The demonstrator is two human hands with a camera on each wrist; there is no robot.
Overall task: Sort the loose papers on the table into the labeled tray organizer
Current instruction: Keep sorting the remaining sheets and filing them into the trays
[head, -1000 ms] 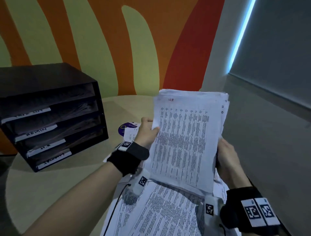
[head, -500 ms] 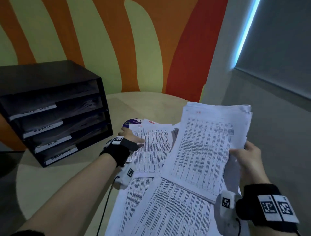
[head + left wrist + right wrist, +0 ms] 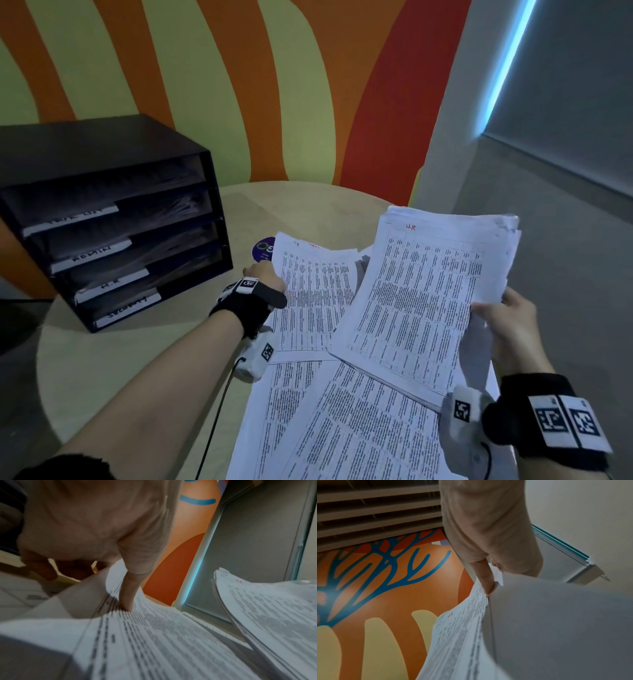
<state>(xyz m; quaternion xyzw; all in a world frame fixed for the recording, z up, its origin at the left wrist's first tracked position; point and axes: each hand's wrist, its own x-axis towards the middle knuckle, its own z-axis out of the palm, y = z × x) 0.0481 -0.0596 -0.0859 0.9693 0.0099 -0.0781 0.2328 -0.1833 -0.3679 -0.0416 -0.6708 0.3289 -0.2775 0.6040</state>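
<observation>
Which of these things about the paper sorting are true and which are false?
1. The right hand holds a stack of papers up off the table. True.
2. The top sheet of that stack has "HR" written in red. True.
3. The left hand is inside the black organizer. False: it grips a sheet lying on the table, beside the organizer.
4. The organizer has only two shelves. False: four labeled shelves show.
5. A round purple sticker peeks out behind the sheet on the table. True.
</observation>
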